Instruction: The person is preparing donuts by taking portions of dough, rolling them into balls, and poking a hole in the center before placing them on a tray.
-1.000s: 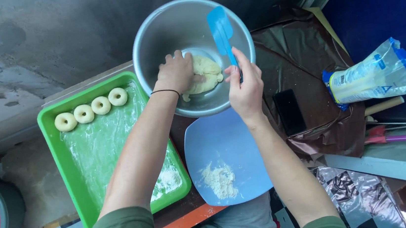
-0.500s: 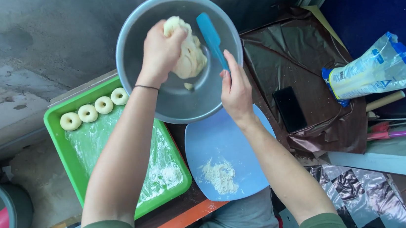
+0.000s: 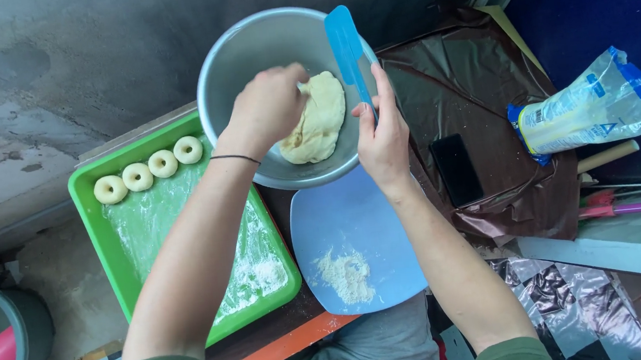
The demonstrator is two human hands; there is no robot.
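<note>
Dough (image 3: 316, 122) sits inside tilted grey bowl (image 3: 246, 62), above green tray (image 3: 131, 245). Left hand (image 3: 270, 106) closed on dough's upper edge. Right hand (image 3: 380, 136) grips bowl rim, fingers half-curled, beside blue spatula (image 3: 345, 44). Four dough rings (image 3: 149, 170) line tray's far end; blue plate (image 3: 357, 239) nearby.

Metal, plastic and soft dough on show here.
Brushed matt metal bowl (image 3: 246, 62), smooth pale dough (image 3: 319, 121), glossy green plastic tray (image 3: 90, 182) dusted with flour, shiny blue plastic spatula (image 3: 345, 44), crinkled brown plastic sheet (image 3: 474, 71).
</note>
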